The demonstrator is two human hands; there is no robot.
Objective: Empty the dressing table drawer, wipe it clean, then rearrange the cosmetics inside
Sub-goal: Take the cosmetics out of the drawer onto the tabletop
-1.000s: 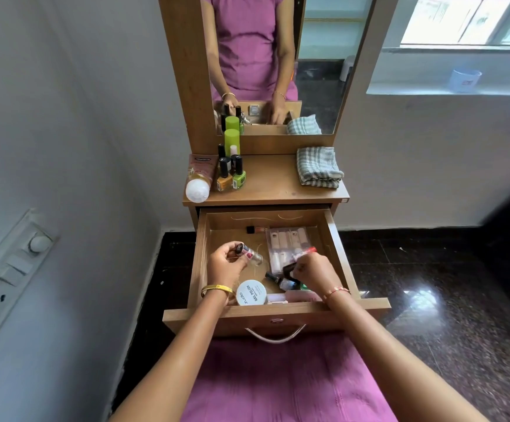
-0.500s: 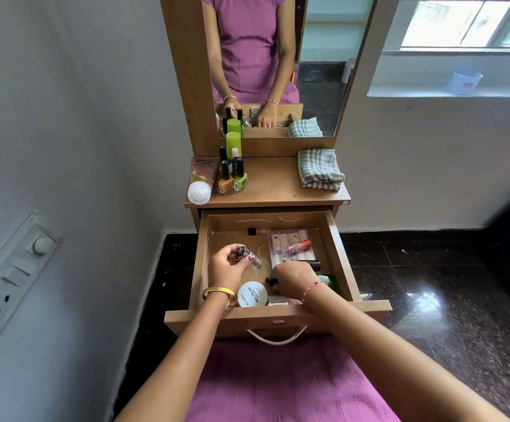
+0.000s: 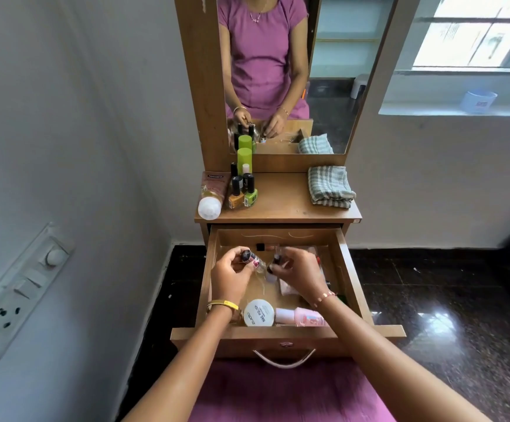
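Over the open drawer [image 3: 347, 269], each hand, left hand [image 3: 232, 277] and right hand [image 3: 301, 277], grips a small bottle.

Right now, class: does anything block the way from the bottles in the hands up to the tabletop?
Nothing visible does. The left hand and right hand hold small bottles above the open drawer; the tabletop has bare space mid-surface.

Soft daylight enters through the window [image 3: 473, 32], glaring off the glossy floor [image 3: 439, 318]; wide-angle edges bend

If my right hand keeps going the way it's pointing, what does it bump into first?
Probably the small bottle in the left hand: the right hand points left toward it, just apart, though depth is unclear.
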